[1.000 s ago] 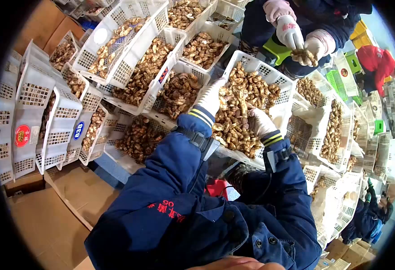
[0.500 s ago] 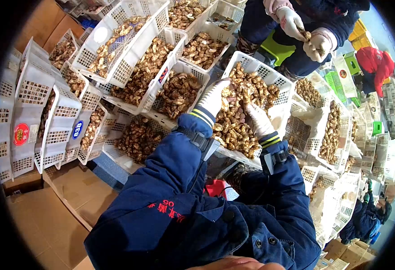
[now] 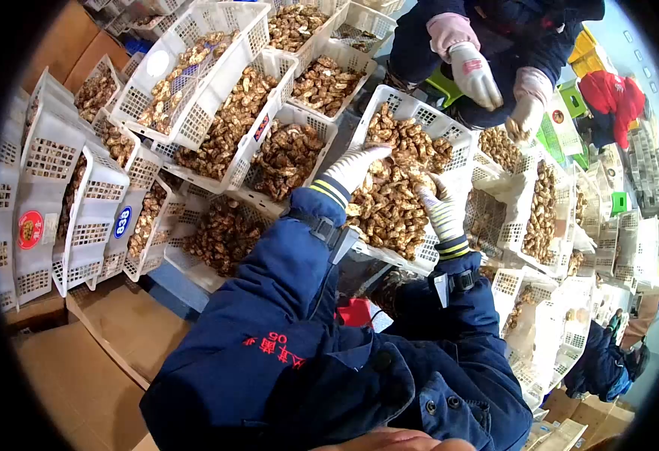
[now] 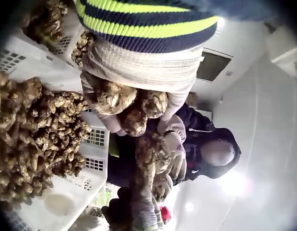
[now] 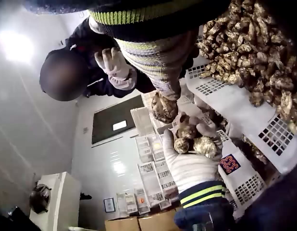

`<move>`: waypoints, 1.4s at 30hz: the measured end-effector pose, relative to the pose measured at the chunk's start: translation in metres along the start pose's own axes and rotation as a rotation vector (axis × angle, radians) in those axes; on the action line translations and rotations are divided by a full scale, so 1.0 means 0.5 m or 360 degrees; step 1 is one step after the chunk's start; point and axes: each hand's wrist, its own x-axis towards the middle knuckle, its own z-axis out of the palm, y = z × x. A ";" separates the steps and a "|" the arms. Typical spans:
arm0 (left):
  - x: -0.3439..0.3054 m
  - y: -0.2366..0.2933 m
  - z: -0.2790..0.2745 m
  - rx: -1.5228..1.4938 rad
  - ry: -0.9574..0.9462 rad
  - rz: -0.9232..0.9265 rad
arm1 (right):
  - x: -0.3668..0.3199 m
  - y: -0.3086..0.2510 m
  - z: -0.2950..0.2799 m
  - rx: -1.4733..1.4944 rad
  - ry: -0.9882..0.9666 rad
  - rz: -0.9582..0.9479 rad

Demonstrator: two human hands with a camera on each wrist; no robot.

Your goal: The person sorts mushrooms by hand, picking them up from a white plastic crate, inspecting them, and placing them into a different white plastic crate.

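Stubby mushrooms point(image 5: 205, 147), mottled brown and cream, lumpy, round-ended

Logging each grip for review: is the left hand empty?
No, the left hand holds several mushrooms in the right wrist view.

The head camera sits high up behind the near edge of a big white plastic crate with holes in its sides point(image 3: 461, 169). It looks forward and down, and sees the whole crate with more around it. The left wrist camera is very close to the left hand in its white glove point(image 3: 353, 165), by the crate's left edge. The right wrist camera is just as close to the right hand in its striped white glove point(image 3: 444, 210), near the right edge. It sees the left hand too. All three show a person in dark clothes point(image 3: 525, 41) past the far edge, sideways in both wrist views.
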 end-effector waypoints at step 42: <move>0.017 -0.001 0.010 -0.0125 -0.0072 -0.0172 | -0.031 -0.103 0.026 0.0748 -0.0418 0.0379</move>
